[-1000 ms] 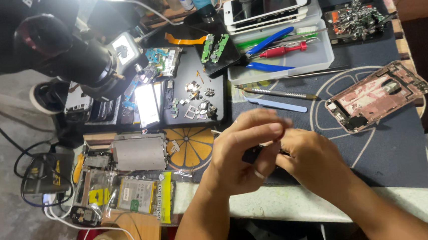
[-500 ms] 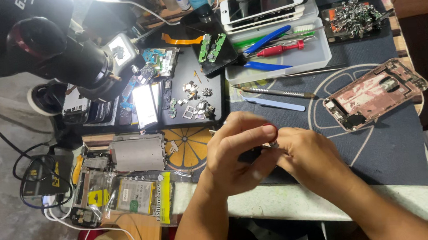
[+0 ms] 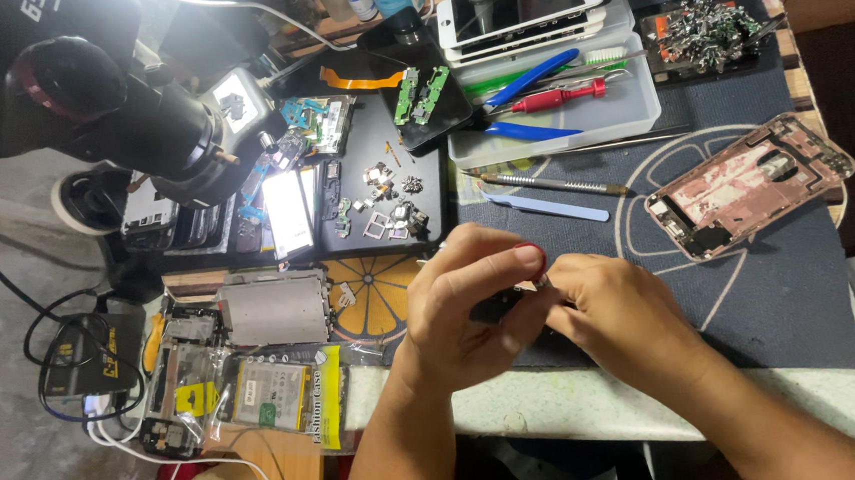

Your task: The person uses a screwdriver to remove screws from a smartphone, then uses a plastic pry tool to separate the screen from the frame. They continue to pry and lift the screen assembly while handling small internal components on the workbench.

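Both hands are meeting just above the near edge of the dark blue rubber work mat [image 3: 753, 297] on the desk. The left hand [image 3: 472, 307] is curling its fingers around a small dark flat part [image 3: 498, 308], thumb and forefinger pinched over its top, and a small red-edged piece [image 3: 534, 255] is showing at the fingertips. The right hand [image 3: 618, 317] is pressing in against the same part from the other side, fingers bent and closed; exactly what it is gripping is hidden behind the knuckles.

Judging by the pose, this is fine fitting or prying work on a held component, still in progress. Any next move is calling for a steady pinch and small, controlled force, since the part is tiny and mostly covered.

Lying well apart beyond the hands are a pale blue plastic pry tool [image 3: 545, 205], a slim metal spudger [image 3: 544, 181] and an opened rose-coloured phone housing [image 3: 749, 182]. A black microscope [image 3: 138, 120] is standing at the left.
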